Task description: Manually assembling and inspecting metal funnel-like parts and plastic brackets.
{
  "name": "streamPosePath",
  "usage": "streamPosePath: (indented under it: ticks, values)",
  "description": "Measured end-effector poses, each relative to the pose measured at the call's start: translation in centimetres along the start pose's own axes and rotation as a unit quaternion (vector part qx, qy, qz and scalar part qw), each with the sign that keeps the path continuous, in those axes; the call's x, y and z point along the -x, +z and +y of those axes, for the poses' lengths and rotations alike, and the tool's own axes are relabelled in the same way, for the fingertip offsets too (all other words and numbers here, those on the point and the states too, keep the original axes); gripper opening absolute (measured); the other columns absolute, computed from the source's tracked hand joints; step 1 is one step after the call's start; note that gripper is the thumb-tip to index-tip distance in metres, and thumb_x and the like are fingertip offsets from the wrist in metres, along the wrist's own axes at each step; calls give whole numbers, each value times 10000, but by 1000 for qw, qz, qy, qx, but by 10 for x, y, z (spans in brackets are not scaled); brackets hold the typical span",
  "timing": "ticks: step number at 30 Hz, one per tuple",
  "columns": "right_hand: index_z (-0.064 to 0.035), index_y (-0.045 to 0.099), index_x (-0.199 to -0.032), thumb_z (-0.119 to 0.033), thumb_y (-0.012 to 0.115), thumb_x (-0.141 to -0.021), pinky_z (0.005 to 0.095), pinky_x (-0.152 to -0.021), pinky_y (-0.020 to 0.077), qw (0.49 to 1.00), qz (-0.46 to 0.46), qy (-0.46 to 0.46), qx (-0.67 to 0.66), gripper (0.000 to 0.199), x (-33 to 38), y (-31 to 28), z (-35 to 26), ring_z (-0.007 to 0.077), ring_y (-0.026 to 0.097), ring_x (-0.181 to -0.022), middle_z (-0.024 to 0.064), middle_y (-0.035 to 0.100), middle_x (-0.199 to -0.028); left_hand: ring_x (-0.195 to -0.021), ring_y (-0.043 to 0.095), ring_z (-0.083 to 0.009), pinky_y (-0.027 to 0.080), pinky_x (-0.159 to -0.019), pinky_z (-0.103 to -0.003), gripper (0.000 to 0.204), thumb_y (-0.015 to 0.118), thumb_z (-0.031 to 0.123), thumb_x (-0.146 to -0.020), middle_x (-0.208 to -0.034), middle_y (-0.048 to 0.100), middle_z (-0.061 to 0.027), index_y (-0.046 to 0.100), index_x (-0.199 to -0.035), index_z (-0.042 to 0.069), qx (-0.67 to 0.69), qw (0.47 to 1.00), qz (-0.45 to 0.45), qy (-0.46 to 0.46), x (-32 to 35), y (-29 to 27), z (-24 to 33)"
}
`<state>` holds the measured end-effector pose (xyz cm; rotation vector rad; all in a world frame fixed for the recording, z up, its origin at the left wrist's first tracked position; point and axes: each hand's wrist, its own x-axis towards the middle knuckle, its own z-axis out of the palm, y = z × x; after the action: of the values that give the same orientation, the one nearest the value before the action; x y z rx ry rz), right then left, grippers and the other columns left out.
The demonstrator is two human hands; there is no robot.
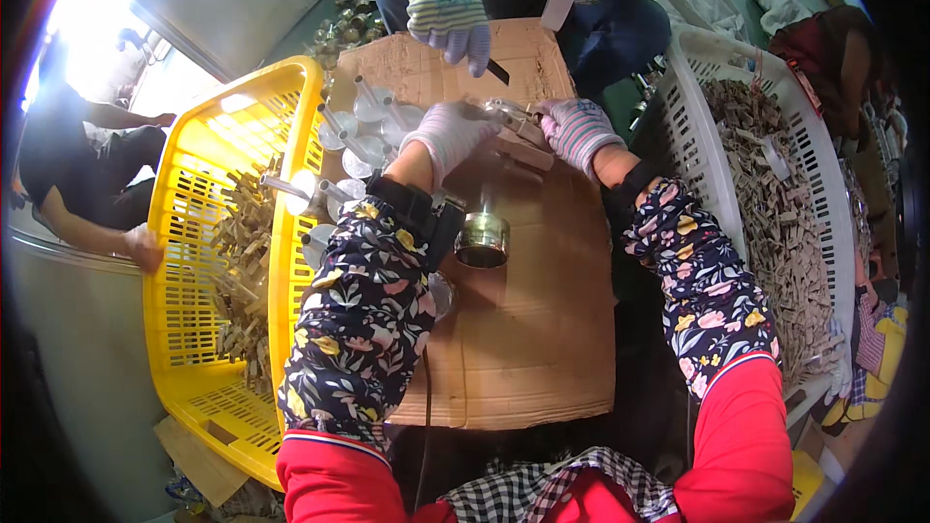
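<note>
My left hand [450,134] and my right hand [576,131], both in striped knit gloves, meet over a sheet of brown cardboard [542,329]. Together they grip a small metal part [511,116] with a wooden piece [523,147] under it. Just below the hands a short shiny metal cylinder [481,238] stands on the cardboard. Several metal discs with upright stems [363,126] lie to the left of my left hand. Flowered sleeve covers hide my forearms.
A yellow plastic basket [213,261] with wooden pieces is on the left; a white basket [814,155] full of wooden pieces is on the right. Across the cardboard, another person's gloved hands [448,10] hold a pale strip. A third person sits far left.
</note>
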<state>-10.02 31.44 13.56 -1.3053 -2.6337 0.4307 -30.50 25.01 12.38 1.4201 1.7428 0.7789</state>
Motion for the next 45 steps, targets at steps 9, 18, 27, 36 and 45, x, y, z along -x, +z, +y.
streamPosePath:
  ticks: [9, 18, 27, 36, 45]
  values:
    - [-107, 635, -919, -221, 485, -828, 429, -756, 486, 994, 25, -6, 103, 209, 6, -2, -8, 339, 610, -835, 150, 641, -885, -798, 589, -149, 467, -738, -257, 335, 697, 147, -770, -929, 648, -84, 622, -1027, -53, 13, 995, -97, -8, 17, -6, 28]
    - [-83, 647, -915, -214, 486, -833, 428, -762, 493, 994, 39, 0, 100, 224, 10, 1, -7, 330, 625, -873, 157, 654, -909, -804, 590, -149, 464, -747, -262, 351, 704, 175, -756, -944, 654, -82, 635, -1024, -41, 29, 997, -59, -40, 13, -3, 20]
    - [-89, 653, -889, -231, 481, -828, 438, -747, 494, 994, 50, -8, 101, 231, 9, -3, 2, 336, 625, -851, 157, 654, -891, -812, 599, -190, 473, -732, -288, 357, 696, 172, -757, -936, 656, -109, 629, -1030, -49, 75, 992, -72, -71, 3, 3, 26]
    - [-90, 663, -877, -258, 491, -811, 446, -739, 491, 997, 12, 33, 71, 249, 4, 9, -2, 347, 623, -836, 181, 646, -874, -798, 594, -172, 465, -741, -281, 296, 698, 145, -751, -899, 650, -89, 639, -975, -40, 36, 991, -127, -16, 12, -5, 21]
    - [-140, 657, -896, -272, 579, -839, 316, -609, 508, 807, -103, 169, -557, 164, 26, -20, 70, 132, 578, -694, -15, 623, -824, -878, 566, -117, 453, -788, -242, 299, 631, -33, -731, -958, 632, -39, 606, -1030, -35, 113, 975, -155, 111, 53, -20, 86]
